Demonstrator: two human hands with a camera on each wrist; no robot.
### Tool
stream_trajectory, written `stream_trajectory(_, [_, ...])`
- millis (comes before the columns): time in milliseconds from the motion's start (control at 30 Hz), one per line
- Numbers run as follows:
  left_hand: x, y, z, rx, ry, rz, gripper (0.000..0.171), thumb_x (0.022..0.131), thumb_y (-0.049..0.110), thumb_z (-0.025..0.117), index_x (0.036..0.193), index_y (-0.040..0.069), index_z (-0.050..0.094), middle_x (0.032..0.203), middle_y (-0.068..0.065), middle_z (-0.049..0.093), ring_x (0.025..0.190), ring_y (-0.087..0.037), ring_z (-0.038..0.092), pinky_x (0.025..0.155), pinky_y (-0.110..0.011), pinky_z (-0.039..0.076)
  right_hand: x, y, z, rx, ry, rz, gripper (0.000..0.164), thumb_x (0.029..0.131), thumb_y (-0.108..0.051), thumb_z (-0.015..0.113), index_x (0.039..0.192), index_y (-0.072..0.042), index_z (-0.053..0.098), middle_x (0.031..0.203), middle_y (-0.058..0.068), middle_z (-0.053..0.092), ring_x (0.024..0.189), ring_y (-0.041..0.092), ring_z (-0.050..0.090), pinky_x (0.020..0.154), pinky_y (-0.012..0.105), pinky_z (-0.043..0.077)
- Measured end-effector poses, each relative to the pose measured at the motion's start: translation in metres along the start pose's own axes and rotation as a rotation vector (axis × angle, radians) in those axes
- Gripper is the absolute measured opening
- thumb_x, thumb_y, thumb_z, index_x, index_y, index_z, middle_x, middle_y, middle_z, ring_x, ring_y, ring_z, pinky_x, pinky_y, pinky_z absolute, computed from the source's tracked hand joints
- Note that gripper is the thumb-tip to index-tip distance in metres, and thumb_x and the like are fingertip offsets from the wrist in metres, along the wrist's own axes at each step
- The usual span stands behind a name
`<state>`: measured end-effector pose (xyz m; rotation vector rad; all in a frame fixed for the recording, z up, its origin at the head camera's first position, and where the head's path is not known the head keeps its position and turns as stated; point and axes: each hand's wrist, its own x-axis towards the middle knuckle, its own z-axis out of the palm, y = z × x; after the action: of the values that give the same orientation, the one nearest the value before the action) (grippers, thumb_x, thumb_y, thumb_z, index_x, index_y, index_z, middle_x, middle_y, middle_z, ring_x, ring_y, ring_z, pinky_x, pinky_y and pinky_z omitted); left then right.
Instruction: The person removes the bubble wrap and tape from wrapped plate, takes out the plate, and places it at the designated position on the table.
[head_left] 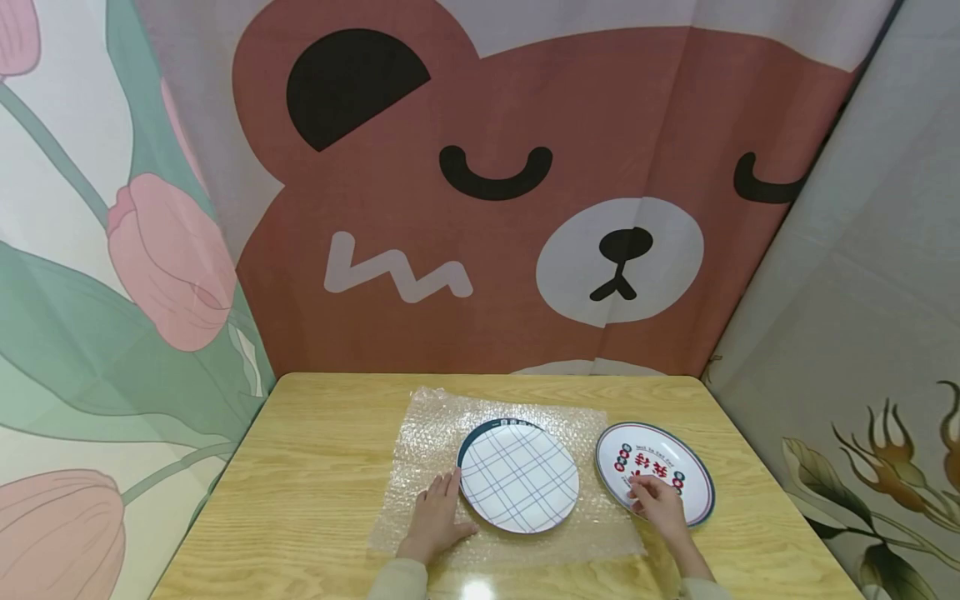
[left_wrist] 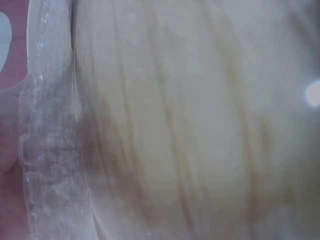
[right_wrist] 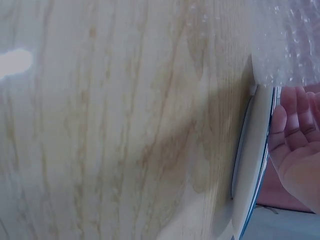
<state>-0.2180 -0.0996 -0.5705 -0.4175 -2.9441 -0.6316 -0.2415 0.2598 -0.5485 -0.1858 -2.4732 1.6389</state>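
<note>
A round white plate (head_left: 519, 479) with a blue checked pattern and a dark blue band at its upper left lies on bubble wrap (head_left: 420, 442). At that plate's left edge is my left hand (head_left: 435, 517), its fingers extended and its thumb apart. My right hand (head_left: 660, 504) hovers over a second white plate (head_left: 693, 475), which has red characters and a blue rim. In the right wrist view, the fingers of the right hand (right_wrist: 300, 135) are loosely bent above the plate's rim (right_wrist: 255, 165), gripping nothing. The left hand does not show in the left wrist view.
The wooden table (head_left: 300, 467) carries both plates. Behind it hangs a curtain (head_left: 495, 275) with a bear print, and floral curtains stand on both sides. Bubble wrap (left_wrist: 50, 125) appears along the left of the left wrist view.
</note>
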Motion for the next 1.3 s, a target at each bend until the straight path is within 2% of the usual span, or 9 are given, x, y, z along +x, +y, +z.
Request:
stream_trajectory(200, [0.0, 0.0, 0.0, -0.007, -0.002, -0.002, 0.092, 0.064, 0.044, 0.074, 0.131, -0.006, 0.035, 0.127, -0.026, 0.043, 0.118, -0.042, 0.036, 0.09, -0.056, 0.033, 0.002, -0.002, 0.007, 0.03, -0.01, 0.018, 0.018, 0.087, 0.004, 0.05, 0.096, 0.018, 0.054, 0.069, 0.015, 0.06, 0.051, 0.017, 0.056, 0.05, 0.024, 0.05])
stream_trajectory(467, [-0.002, -0.001, 0.002, -0.014, 0.001, 0.0, 0.092, 0.065, 0.044, 0.074, 0.132, -0.006, 0.034, 0.127, -0.026, 0.042, 0.119, -0.041, 0.036, 0.091, -0.056, 0.032, 0.0, -0.001, 0.016, -0.007, -0.019, -0.038, 0.016, 0.084, 0.004, 0.052, 0.093, 0.016, 0.057, 0.072, 0.016, 0.061, 0.048, 0.012, 0.053, 0.047, 0.024, 0.049])
stream_trajectory(733, [-0.001, -0.001, 0.003, 0.0, 0.014, 0.01, 0.092, 0.065, 0.044, 0.073, 0.131, -0.006, 0.035, 0.127, -0.025, 0.043, 0.118, -0.041, 0.036, 0.09, -0.055, 0.033, -0.004, -0.007, 0.027, 0.12, -0.035, 0.015, 0.017, 0.084, 0.006, 0.051, 0.097, 0.018, 0.054, 0.077, 0.022, 0.06, 0.049, 0.018, 0.056, 0.048, 0.026, 0.051])
stream_trajectory(967, [0.0, -0.001, 0.002, -0.006, 0.003, 0.008, 0.092, 0.065, 0.045, 0.073, 0.131, -0.006, 0.035, 0.127, -0.025, 0.043, 0.118, -0.041, 0.036, 0.09, -0.056, 0.032, -0.006, -0.007, 0.033, 0.119, -0.049, 0.029, 0.019, 0.084, 0.006, 0.052, 0.097, 0.019, 0.053, 0.071, 0.018, 0.057, 0.05, 0.024, 0.058, 0.048, 0.029, 0.051])
stream_trajectory(1067, [-0.001, -0.001, 0.002, 0.0, 0.008, 0.009, 0.092, 0.065, 0.045, 0.073, 0.131, -0.006, 0.035, 0.127, -0.025, 0.043, 0.118, -0.041, 0.037, 0.09, -0.056, 0.033, -0.005, -0.007, 0.034, 0.134, -0.053, 0.034, 0.019, 0.085, 0.006, 0.051, 0.098, 0.019, 0.053, 0.074, 0.019, 0.058, 0.051, 0.025, 0.058, 0.048, 0.03, 0.051])
stream_trajectory(1300, [-0.001, 0.0, 0.0, 0.002, 0.02, 0.014, 0.092, 0.064, 0.044, 0.073, 0.131, -0.007, 0.036, 0.126, -0.026, 0.044, 0.118, -0.042, 0.037, 0.09, -0.055, 0.034, -0.004, -0.011, 0.036, 0.125, -0.064, 0.003, 0.017, 0.084, 0.007, 0.052, 0.096, 0.018, 0.054, 0.077, 0.022, 0.059, 0.05, 0.022, 0.057, 0.047, 0.027, 0.051])
